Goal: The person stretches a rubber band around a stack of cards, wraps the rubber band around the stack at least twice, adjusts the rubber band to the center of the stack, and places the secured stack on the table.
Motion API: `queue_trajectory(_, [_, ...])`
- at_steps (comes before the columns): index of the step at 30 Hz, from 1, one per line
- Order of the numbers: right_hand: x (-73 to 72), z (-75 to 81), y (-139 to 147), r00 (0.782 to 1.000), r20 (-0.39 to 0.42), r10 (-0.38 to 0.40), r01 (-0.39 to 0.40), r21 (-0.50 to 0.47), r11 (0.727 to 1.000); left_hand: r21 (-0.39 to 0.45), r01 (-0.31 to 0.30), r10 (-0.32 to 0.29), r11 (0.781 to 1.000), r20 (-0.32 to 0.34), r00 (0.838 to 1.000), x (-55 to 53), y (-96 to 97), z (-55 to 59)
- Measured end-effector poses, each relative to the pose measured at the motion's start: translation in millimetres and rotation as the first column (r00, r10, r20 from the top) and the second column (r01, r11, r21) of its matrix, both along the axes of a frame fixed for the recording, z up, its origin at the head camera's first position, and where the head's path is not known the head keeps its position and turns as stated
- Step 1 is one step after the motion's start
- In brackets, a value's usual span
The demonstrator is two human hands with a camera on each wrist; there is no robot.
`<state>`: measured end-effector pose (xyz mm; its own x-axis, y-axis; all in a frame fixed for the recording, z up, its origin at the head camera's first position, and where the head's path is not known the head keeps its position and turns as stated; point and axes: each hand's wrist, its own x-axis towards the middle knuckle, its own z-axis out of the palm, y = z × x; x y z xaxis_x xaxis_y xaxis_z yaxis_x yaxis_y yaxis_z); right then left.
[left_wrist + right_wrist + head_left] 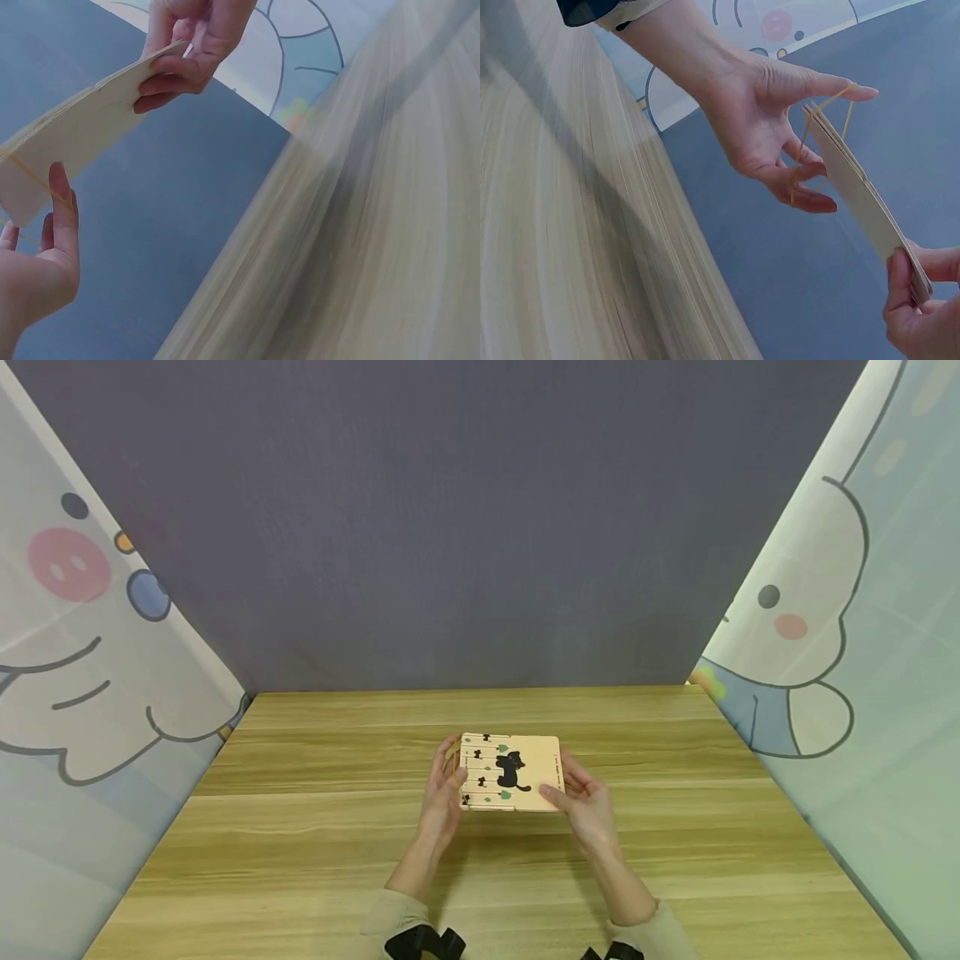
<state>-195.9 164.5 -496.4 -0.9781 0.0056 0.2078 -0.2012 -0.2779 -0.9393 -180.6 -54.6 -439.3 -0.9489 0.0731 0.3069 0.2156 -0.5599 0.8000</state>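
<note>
Head view: thin cream rectangular board stack with black-cat print (512, 772), above pale wooden counter (300, 860). Right hand (590, 808) pinches stack's right end; left hand (441, 800), fingers parted, stretches thin yellow elastic band (833, 99) at stack's left end. Probably light, stiff; layers may slide; pinch faces near ends.

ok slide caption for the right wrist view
Left hand spreads a yellow band at one end of a thin stack; right hand grips the other.
</note>
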Motion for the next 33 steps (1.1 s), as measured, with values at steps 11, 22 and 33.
queue_trajectory(11, [45.6, 85.7, -22.9, 0.987, 0.155, -0.048, 0.021, 0.172, 0.985, -0.153, 0.092, -0.121, 0.984, -0.187, 0.975, -24.1, -17.7, -1.6])
queue_trajectory(22, [47.3, 84.6, -22.8, 0.992, 0.128, -0.013, -0.014, 0.206, 0.978, -0.226, 0.157, -0.159, 0.961, 0.009, 0.987, -48.6, -36.7, 25.6])
queue_trajectory(33, [48.9, 79.8, -23.4, 0.991, 0.129, 0.013, -0.046, 0.252, 0.967, -0.292, 0.086, -0.033, 0.953, 0.182, 0.983, -73.5, -39.0, 45.4])
